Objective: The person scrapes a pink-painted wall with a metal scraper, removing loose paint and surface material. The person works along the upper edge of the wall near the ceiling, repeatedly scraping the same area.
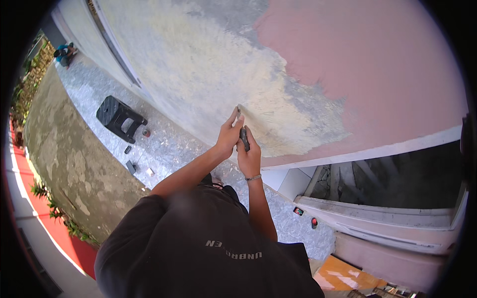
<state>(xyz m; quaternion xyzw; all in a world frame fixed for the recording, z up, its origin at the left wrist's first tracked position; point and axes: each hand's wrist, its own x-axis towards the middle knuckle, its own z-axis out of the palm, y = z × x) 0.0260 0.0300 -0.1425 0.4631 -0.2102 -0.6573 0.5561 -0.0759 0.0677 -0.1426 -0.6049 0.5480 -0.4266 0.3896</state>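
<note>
A hand scraper with a dark handle (244, 139) is in my right hand (249, 158), its fingers wrapped around the handle. My left hand (228, 138) is just ahead on the same tool, thumb and fingertips at its front end against the wall. Most of the blade is hidden by the fingers. The painted wall (208, 74) before me is patchy cream and grey where its surface is worn off. Smooth pink paint (365, 70) covers the part to the right, with a ragged edge between the two.
Behind my left arm a black plastic stool (118, 117) stands on the tiled floor (97, 89), near a small can (146, 132) and scattered flakes. A phone (298, 211) and a red-and-black object (314, 223) lie at right, below a window opening (402, 178). Another person (65, 55) crouches far left.
</note>
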